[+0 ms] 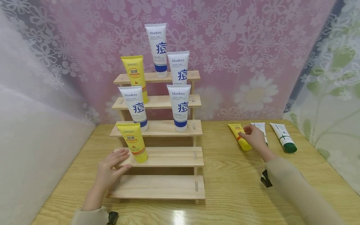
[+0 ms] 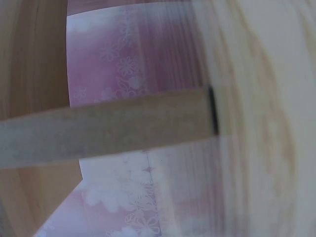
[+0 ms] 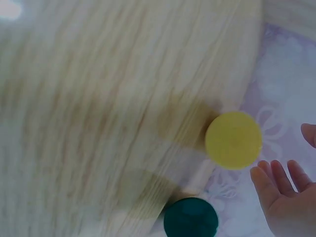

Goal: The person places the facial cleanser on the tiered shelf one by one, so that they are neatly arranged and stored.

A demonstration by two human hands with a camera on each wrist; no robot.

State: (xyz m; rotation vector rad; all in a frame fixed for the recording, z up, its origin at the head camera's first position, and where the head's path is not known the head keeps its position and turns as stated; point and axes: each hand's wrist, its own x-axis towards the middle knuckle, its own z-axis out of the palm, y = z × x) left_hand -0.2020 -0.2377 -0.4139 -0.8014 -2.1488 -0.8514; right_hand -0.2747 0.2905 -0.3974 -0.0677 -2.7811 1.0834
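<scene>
My right hand [image 1: 255,137] is at a yellow tube [image 1: 240,137] lying on the table, thumb and fingertips over its right side. Whether they touch it is hard to tell. In the right wrist view the fingers of that hand [image 3: 291,202] are spread near the round yellow cap [image 3: 233,140]. Partly under the hand lies a white tube [image 1: 260,127]. My left hand [image 1: 108,167] rests with extended fingers at the left end of a wooden stepped rack [image 1: 168,157], beside an upright yellow tube [image 1: 132,142]. The left wrist view shows wood, not the hand.
White tubes with blue caps [image 1: 180,107] and another yellow tube [image 1: 135,72] stand upright on the upper steps. A white tube with a green cap [image 1: 283,137] lies at the right on the wooden table [image 1: 225,187]. A flowered pink backdrop [image 1: 219,62] rises behind.
</scene>
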